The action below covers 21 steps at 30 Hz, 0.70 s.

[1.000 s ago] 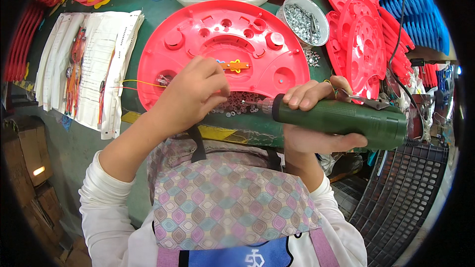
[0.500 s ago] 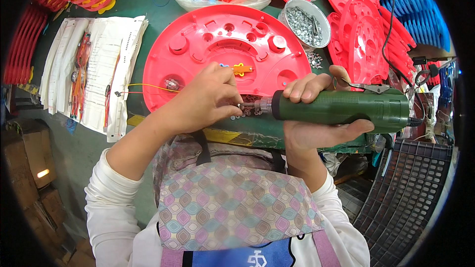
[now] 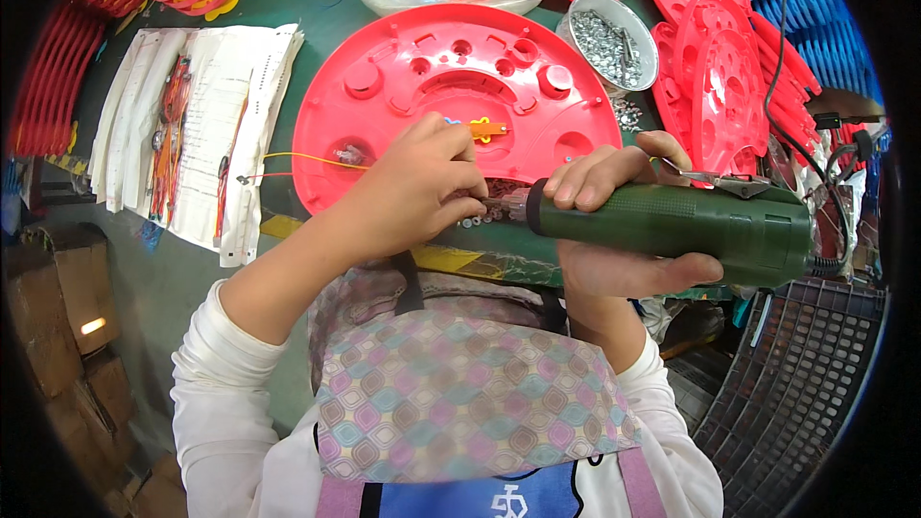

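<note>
Before me, the right hand wraps a green cylindrical electric screwdriver, the left hand presses its fingertips together beside the metal bit, any pinched piece hidden, and at twelve o'clock the red half-round plastic shell already bears a flat orange bar, fastening seemingly unfinished.

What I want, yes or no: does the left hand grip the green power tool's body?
No, the right hand grips the green power tool.
</note>
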Tool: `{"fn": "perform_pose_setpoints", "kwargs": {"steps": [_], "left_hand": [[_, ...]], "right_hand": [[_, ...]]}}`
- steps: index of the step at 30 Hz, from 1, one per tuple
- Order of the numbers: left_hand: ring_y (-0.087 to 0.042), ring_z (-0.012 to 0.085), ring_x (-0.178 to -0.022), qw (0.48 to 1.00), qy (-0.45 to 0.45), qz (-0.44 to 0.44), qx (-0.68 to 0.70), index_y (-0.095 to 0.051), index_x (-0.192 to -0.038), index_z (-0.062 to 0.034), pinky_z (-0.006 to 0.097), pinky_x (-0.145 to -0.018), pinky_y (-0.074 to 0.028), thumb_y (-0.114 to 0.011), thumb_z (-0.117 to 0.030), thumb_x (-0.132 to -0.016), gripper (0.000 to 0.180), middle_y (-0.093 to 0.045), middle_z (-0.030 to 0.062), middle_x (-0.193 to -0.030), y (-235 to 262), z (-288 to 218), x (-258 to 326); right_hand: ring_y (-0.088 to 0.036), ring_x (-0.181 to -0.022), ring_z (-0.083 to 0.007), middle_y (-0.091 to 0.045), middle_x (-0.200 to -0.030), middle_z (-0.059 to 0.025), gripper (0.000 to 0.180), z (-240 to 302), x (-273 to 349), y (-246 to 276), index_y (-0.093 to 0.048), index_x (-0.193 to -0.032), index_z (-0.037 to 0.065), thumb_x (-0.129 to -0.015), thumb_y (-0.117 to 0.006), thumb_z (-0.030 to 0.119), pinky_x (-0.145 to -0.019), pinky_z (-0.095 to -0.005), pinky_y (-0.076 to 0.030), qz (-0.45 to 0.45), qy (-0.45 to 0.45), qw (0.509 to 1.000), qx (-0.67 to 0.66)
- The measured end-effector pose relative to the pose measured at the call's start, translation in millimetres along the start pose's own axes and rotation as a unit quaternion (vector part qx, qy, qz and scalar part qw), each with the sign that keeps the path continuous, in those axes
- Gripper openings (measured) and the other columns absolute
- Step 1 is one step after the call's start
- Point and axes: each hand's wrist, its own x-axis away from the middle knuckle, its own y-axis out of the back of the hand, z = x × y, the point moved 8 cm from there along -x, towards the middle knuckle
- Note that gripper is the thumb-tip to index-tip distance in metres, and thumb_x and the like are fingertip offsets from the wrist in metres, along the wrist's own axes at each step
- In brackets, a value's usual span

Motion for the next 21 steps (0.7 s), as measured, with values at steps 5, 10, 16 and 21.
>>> {"fn": "perform_pose_setpoints", "kwargs": {"steps": [5, 10, 16, 21], "left_hand": [[-0.053, 0.0294, -0.106, 0.985, -0.06, -0.007, -0.163, -0.07, -0.092, -0.0107, 0.044, -0.091, -0.046, -0.084, -0.013, -0.069, 0.027, -0.057, 0.0059, -0.103, 7.4, -18.7, 10.1], [-0.052, 0.0307, -0.124, 0.947, -0.069, -0.034, -0.311, -0.063, -0.088, -0.0085, 0.049, -0.101, -0.046, -0.067, -0.013, -0.077, 0.013, -0.058, 0.0083, -0.128, 24.3, -17.5, 41.1], [-0.049, 0.032, -0.131, 0.943, -0.052, -0.051, -0.326, -0.063, -0.088, -0.0043, 0.051, -0.106, -0.044, -0.066, -0.012, -0.078, 0.013, -0.054, 0.011, -0.142, 25.0, -0.4, 51.7], [-0.049, 0.0333, -0.133, 0.949, -0.025, -0.032, -0.313, -0.067, -0.089, -0.0041, 0.046, -0.107, -0.046, -0.065, -0.011, -0.081, 0.011, -0.056, 0.012, -0.143, 22.7, 6.1, 48.7]], "right_hand": [[-0.068, -0.074, -0.026, -0.064, -0.081, -0.0124, 0.118, 1.5, 2.5, -1.3, -0.04, -0.137, -0.002, -0.072, -0.05, 0.096, -0.074, -0.0408, -0.059, 0.034, 0.003, 0.999, 0.029], [-0.068, -0.078, -0.0255, -0.065, -0.085, -0.0117, 0.106, -6.8, 11.8, -3.6, -0.038, -0.139, 0.0, -0.076, -0.07, 0.078, -0.079, -0.0412, -0.059, 0.02, -0.042, 0.998, 0.037], [-0.068, -0.091, -0.0245, -0.066, -0.096, -0.0111, 0.084, -35.7, 20.4, -23.0, -0.036, -0.141, 0.002, -0.081, -0.09, 0.026, -0.089, -0.0407, -0.057, -0.015, -0.085, 0.996, 0.013], [-0.066, -0.084, -0.0249, -0.064, -0.09, -0.0123, 0.079, -46.1, 15.6, -37.6, -0.037, -0.138, 0.001, -0.089, -0.08, 0.045, -0.082, -0.0411, -0.058, 0.041, -0.067, 0.986, 0.144]]}}
